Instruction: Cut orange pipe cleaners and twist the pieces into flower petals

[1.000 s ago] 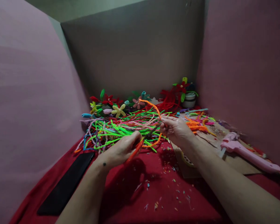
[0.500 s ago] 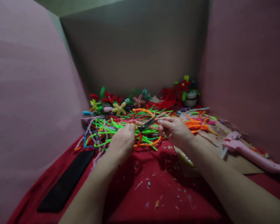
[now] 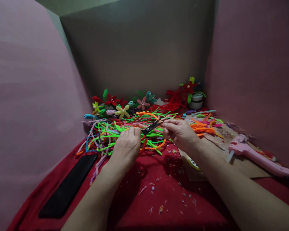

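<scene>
My left hand (image 3: 127, 144) is closed around the red handles of a pair of scissors (image 3: 149, 129). Their dark blades point up and to the right, with the tips close to the fingertips of my right hand (image 3: 179, 132). That hand is closed in a pinch, thumb against forefinger; what lies between them is too small to make out. Beneath and behind both hands spreads a tangled heap of pipe cleaners (image 3: 110, 138), mostly bright green, with orange, pink, purple and blue ones mixed in.
A black phone-like slab (image 3: 68, 186) lies at left on the red cloth (image 3: 135, 208), which is sprinkled with fuzzy clippings. At right, a pink glue gun (image 3: 257, 155) rests on cardboard (image 3: 219, 155) near orange pipe cleaners (image 3: 202, 129). Pipe-cleaner flowers (image 3: 122, 112) and a small white pot (image 3: 196, 100) stand behind.
The view has shifted very slightly. Both hands stay in nearly the same position, the scissors still up against the right fingertips.
</scene>
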`<state>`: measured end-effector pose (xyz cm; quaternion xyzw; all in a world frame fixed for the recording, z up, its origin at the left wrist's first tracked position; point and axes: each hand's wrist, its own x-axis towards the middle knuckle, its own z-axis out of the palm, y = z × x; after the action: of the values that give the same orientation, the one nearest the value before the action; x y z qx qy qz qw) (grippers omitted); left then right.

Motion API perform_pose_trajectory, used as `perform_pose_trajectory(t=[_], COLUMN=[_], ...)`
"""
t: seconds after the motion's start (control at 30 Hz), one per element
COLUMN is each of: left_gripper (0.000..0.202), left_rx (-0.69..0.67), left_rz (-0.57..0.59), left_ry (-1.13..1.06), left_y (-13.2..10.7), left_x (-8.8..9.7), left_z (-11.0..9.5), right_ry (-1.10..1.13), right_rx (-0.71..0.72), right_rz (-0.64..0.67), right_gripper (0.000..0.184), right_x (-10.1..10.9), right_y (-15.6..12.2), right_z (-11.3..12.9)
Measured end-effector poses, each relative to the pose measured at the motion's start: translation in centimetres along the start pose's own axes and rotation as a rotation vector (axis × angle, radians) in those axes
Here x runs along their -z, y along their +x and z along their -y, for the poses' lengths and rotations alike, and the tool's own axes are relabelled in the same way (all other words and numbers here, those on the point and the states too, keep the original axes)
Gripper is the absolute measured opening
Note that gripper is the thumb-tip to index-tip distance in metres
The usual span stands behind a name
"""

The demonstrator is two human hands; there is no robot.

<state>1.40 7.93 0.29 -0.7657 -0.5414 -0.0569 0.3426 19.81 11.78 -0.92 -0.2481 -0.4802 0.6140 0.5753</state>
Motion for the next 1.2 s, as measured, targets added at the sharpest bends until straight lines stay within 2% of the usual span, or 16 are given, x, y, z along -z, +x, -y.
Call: perform_pose_trajectory(t=[0.33, 0.63, 0.8, 1.03, 1.2], left_gripper=[0.009, 0.012, 0.011, 0.021, 0.026], left_rx=[0.001, -0.014, -0.016, -0.015, -0.007], left_rz=[0.032, 0.034, 0.044, 0.138, 0.247], left_ry=[-0.047, -0.079, -0.133, -0.167, -0.141], left_y=[-0.2, -0.3, -0.3, -0.5, -0.4], left_x=[0.0, -0.3, -0.7, 0.1, 1.0], left_z=[-0.2, -0.1, -0.1, -0.7, -1.5], right_ry=[-0.185, -0.225, -0.167, -0.081, -0.104], right_rx=[0.089, 0.118, 0.1, 0.047, 0.063], right_rz=[-0.063, -0.077, -0.084, -0.1, -0.179], right_gripper=[0.01, 0.011, 0.008, 0.012, 0.013], right_x=[-0.3, 0.2, 0.1, 0.2, -0.6], right_y=[-0.3, 0.0, 0.0, 0.0, -0.4], right_z=[0.5, 0.4, 0.4, -0.4, -0.6])
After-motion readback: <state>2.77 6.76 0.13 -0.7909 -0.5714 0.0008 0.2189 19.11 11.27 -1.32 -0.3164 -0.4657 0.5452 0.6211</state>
